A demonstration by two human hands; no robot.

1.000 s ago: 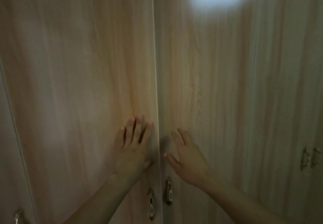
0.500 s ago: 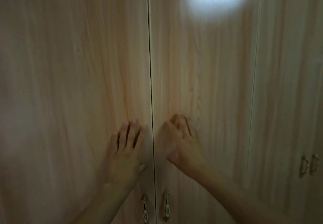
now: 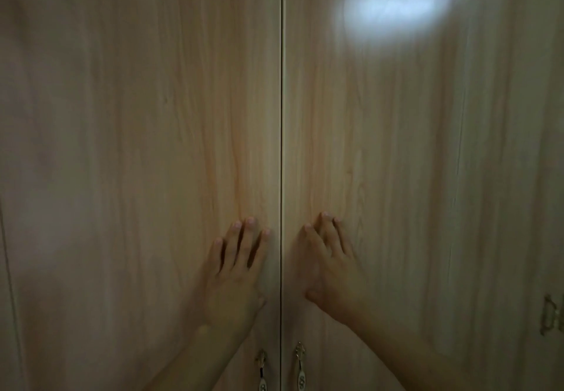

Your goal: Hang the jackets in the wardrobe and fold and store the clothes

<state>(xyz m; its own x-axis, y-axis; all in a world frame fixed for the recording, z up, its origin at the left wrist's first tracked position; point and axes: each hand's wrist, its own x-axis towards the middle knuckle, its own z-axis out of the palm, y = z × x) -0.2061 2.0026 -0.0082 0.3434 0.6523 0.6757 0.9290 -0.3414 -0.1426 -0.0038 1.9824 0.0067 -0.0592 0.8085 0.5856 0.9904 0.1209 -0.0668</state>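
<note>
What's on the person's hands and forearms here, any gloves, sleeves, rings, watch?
Nothing worn shows. The left hand and right hand are bare, with no gloves and no rings visible. Both forearms are bare down to the frame edge, with no sleeve, watch or band in view. Fingernails are short and unpainted. Dim light limits finer detail.

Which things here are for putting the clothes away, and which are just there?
For the job: left wardrobe door, right wardrobe door, left hand and right hand pressing flat on them, their two handles.

Just there: far-right door handles, light patch.
</note>
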